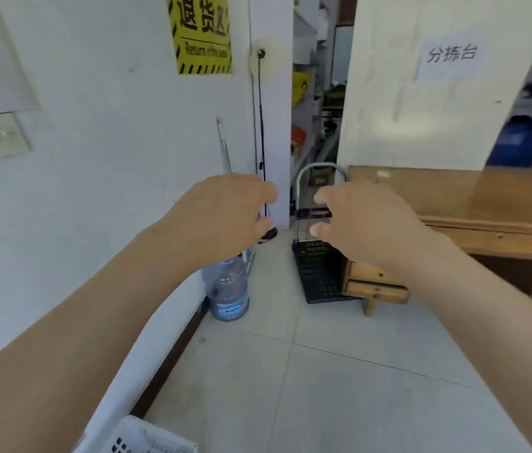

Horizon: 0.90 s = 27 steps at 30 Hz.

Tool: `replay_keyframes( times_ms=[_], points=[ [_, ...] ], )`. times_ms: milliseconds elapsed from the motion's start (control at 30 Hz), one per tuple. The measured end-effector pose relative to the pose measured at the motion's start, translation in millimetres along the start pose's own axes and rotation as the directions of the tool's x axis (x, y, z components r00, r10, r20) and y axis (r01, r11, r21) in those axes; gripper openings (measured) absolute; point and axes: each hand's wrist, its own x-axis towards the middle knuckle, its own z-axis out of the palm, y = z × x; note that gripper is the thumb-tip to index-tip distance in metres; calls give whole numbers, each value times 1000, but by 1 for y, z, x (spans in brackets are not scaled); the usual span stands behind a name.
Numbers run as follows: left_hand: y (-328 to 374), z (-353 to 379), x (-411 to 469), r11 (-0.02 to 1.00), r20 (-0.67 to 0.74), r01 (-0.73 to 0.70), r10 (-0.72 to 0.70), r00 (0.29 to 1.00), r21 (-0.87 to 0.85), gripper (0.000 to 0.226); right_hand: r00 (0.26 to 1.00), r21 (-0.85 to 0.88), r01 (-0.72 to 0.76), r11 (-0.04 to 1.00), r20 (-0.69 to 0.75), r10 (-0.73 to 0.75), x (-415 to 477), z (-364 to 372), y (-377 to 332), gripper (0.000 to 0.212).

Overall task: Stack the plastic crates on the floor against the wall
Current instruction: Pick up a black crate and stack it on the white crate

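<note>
A white perforated plastic crate [147, 436] shows only its corner at the bottom edge, on the floor by the left wall. Both my arms reach forward at chest height. My left hand [228, 210] hovers in the air with fingers loosely curled downward, holding nothing. My right hand [356, 220] floats beside it, fingers relaxed and slightly spread, also empty. Neither hand touches the crate. No other crate is in view.
A large water bottle [230, 289] stands against the left wall. A black folded hand cart [320, 256] with a metal handle leans beside a wooden desk [473, 204] on the right. A doorway [316, 93] opens ahead. Grey tiled floor [339, 387] lies in front.
</note>
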Motion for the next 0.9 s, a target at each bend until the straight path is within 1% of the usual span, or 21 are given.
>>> replay_keyframes(
  times_ms=[133, 267, 367, 500, 667, 767, 900],
  points=[
    [78, 19, 72, 983, -25, -179, 179, 984, -28, 37, 985, -31, -166, 986, 31, 167, -33, -5, 95, 35],
    [167, 41, 140, 939, -78, -338, 333, 940, -65, 36, 934, -93, -348, 933, 45, 353, -68, -5, 196, 32],
    [231, 53, 185, 903, -93, -421, 414, 906, -81, 37, 874, -137, -476, 869, 33, 484, -93, -2, 264, 26],
    [316, 64, 239, 835, -112, -532, 521, 846, -138, 38, 792, -168, -598, 784, 32, 610, -129, -1, 342, 23],
    [409, 86, 302, 722, -147, -673, 657, 740, -158, 34, 640, -178, -750, 637, 50, 767, -169, 1, 423, 32],
    [456, 104, 341, 650, -170, -739, 719, 674, -178, 35, 562, -208, -804, 557, 41, 826, -181, 7, 467, 31],
    [508, 119, 394, 566, -212, -798, 771, 601, -205, 39, 474, -271, -845, 461, 18, 880, -187, 13, 525, 36]
  ],
)
